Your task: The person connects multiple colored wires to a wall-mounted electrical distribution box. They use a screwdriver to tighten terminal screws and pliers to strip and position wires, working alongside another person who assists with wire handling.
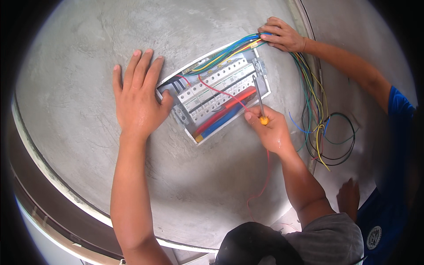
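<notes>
My left hand (pixel 139 99) lies flat with spread fingers on the grey concrete surface, its thumb at the edge of an open electrical panel box (pixel 268 93). My right hand (pixel 270 132) is closed around a screwdriver (pixel 264 119) with a yellow handle, its shaft pointing up over the box's right end. A thin red wire (pixel 224 92) leaves the box, reaches my right thumb and fingers, and hangs on below the hand. Rows of white circuit breakers (pixel 216 88) fill the box. Red-handled and blue-handled tools (pixel 221 123) lie along its lower side; their kind is partly hidden.
A co-worker's hand (pixel 282 35) holds a bundle of coloured wires (pixel 238 46) at the box's upper right corner. Loose wire ends (pixel 329 132) hang in loops at right. The co-worker's blue shirt (pixel 397 104) is at the right edge. A dark curved ledge (pixel 57 185) runs lower left.
</notes>
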The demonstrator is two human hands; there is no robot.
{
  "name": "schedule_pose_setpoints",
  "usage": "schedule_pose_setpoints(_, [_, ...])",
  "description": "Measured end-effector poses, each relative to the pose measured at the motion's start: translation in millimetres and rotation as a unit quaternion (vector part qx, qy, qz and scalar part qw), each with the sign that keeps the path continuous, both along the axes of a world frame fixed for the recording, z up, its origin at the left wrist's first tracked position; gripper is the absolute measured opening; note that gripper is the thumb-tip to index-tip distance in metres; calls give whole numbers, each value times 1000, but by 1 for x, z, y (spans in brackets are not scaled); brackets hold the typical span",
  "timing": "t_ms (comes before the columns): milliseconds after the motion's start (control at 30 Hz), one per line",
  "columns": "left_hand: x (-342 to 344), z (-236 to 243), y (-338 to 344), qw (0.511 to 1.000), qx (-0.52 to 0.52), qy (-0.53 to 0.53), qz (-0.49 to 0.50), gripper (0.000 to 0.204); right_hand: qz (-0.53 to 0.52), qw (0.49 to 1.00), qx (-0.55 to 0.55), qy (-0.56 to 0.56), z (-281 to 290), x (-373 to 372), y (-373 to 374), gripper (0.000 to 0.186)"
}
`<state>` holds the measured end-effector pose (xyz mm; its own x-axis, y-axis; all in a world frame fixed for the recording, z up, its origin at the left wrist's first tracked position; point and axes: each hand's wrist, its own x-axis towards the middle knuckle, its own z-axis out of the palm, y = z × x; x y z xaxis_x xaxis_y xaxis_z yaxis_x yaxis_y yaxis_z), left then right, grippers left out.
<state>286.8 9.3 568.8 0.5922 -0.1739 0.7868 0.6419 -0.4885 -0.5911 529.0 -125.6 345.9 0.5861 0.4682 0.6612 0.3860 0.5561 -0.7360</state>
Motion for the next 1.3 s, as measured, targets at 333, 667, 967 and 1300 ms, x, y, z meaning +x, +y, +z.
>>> schedule_pose_setpoints(333, [1, 0, -1, 1000, 8, -6, 5, 82, 55, 998, 30, 28, 0, -5, -13, 20])
schedule_pose_setpoints(667, [2, -1, 1, 1000, 11, -9, 1, 80, 75, 996, 13, 56, -31, 0, -6, 18])
schedule_pose_setpoints(967, [2, -2, 4, 999, 34, -11, 0, 75, 64, 997, -1, 53, -53, 0, -3, 20])
schedule_pose_setpoints(1300, [1, -2, 10, 999, 49, -6, 1, 78, 68, 995, -20, 64, -77, -1, -1, 31])
